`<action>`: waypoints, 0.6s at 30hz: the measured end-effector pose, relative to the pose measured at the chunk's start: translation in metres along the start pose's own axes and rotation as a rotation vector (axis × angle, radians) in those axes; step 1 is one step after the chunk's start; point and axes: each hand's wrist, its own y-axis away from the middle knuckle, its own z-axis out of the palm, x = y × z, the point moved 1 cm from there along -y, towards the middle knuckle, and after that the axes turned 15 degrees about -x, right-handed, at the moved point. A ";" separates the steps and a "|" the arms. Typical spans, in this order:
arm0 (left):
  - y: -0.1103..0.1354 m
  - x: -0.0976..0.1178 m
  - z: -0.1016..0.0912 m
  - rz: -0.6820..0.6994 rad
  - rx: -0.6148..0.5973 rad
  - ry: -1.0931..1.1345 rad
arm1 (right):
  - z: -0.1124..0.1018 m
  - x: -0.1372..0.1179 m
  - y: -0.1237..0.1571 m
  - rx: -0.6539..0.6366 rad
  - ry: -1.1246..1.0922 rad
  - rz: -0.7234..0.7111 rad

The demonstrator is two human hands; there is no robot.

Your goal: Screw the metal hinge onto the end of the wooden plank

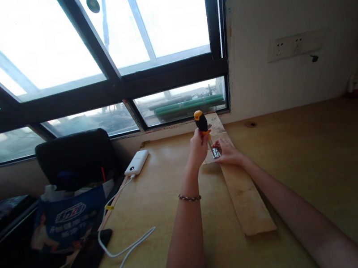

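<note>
My left hand (198,148) is closed round the black and yellow handle of a screwdriver (201,122), held upright with its tip down on a small shiny metal piece (216,152). My right hand (227,152) rests on a long wooden plank (242,187) and pinches that metal piece with its fingertips. The plank lies lengthwise on a wooden desk (306,168), running from the window sill toward me.
A white power bank (136,162) with a white cable (125,249) lies at the desk's left edge. Left of the desk stand a black chair (75,157) and a blue printed bag (66,219). A wall socket (294,45) is at the right.
</note>
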 end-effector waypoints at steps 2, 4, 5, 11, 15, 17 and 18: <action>0.000 -0.002 0.000 -0.013 0.021 0.002 | 0.000 0.000 0.000 0.004 -0.004 -0.001; 0.001 -0.001 0.002 -0.056 0.077 -0.022 | 0.000 0.001 0.000 0.011 -0.014 0.004; 0.002 0.000 0.004 -0.079 0.105 -0.045 | 0.001 0.002 0.000 0.012 -0.023 0.011; 0.003 0.014 0.010 -0.076 0.114 -0.116 | 0.003 0.008 -0.001 0.000 -0.090 0.033; 0.002 0.014 0.000 -0.154 0.207 -0.026 | 0.004 0.010 -0.002 0.001 -0.125 0.007; 0.001 0.009 -0.009 -0.228 0.260 0.084 | 0.003 0.009 -0.001 0.001 -0.141 0.003; 0.002 0.006 -0.014 -0.275 0.292 0.129 | 0.003 0.009 -0.001 0.002 -0.144 0.003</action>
